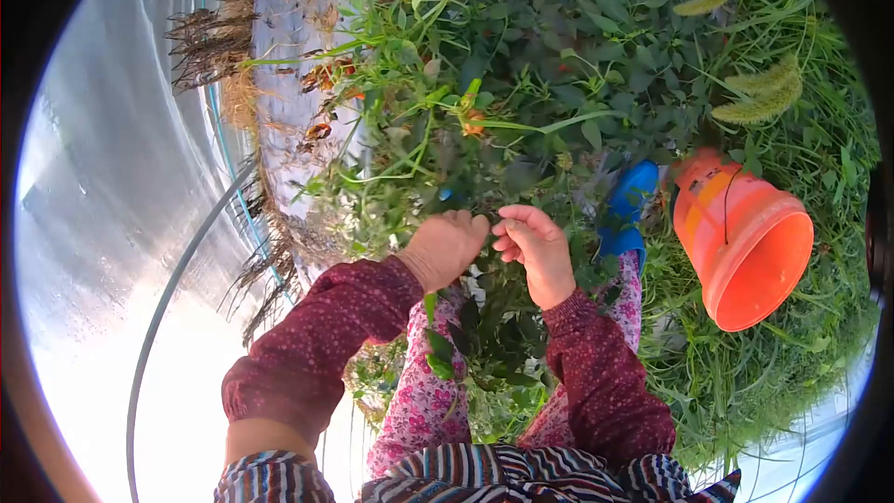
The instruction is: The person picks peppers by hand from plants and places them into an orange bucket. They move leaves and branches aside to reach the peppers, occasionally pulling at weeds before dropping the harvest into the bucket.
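Note:
Over the leafy green plants [559, 65], my two hands meet at the middle of the view. My left hand [445, 247] is closed, its fingers curled down among the leaves, and what they hold is hidden. Close beside it on the right, my right hand [536, 256] is closed in a pinch, thumb against fingers. Whatever lies in that pinch is too small to make out. Bright green leaves [440, 354] hang just below my left wrist. Past my hands, an orange-red fruit [473, 122] shows among the stems.
An orange bucket [745, 233] lies tilted on the grass at right, mouth toward me. My blue shoe [626, 205] stands among plants. At left run a grey hoop pipe [177, 275] and plastic sheeting [102, 149]. Seedy grass heads [764, 98] lean in at upper right.

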Motion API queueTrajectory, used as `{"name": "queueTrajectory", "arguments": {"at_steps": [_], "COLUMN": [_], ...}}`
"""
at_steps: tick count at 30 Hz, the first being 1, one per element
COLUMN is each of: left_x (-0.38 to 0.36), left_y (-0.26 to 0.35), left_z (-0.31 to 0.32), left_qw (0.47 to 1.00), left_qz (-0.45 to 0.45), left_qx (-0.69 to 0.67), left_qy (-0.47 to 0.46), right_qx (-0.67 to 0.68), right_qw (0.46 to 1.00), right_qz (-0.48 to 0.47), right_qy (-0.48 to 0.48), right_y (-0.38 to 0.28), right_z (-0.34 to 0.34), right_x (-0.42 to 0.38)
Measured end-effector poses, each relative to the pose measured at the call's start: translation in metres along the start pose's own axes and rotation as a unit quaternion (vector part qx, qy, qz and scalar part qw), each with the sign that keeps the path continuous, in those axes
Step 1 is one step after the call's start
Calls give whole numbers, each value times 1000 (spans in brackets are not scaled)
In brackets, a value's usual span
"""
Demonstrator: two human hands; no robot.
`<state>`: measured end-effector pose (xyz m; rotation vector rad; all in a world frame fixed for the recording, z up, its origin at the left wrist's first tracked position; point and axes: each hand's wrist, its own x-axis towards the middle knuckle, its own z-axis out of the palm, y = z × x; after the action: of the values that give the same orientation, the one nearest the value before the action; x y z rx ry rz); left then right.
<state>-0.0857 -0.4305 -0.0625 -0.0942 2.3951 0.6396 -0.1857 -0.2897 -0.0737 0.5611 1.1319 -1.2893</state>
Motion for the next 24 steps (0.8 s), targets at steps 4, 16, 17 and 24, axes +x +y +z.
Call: {"name": "queueTrajectory", "arguments": {"at_steps": [4,16,17,24], "left_x": [5,76,82,65], "left_y": [-8,-146,-151,-139], "left_z": [-25,-79,-78,-77], "left_qw": [984,954,952,881], "left_qz": [-46,-285,-294,-346], "left_qx": [-132,34,23,-64], "left_qy": [108,90,81,317], "right_qx": [-15,16,17,69], "right_qw": [999,995,995,995], "right_qz": [-23,-26,-28,-6], "right_qy": [-38,-96,-95,-68], "right_y": [-24,-28,-28,-23], "right_z": [8,11,10,2], "right_x": [7,3,3,2]}}
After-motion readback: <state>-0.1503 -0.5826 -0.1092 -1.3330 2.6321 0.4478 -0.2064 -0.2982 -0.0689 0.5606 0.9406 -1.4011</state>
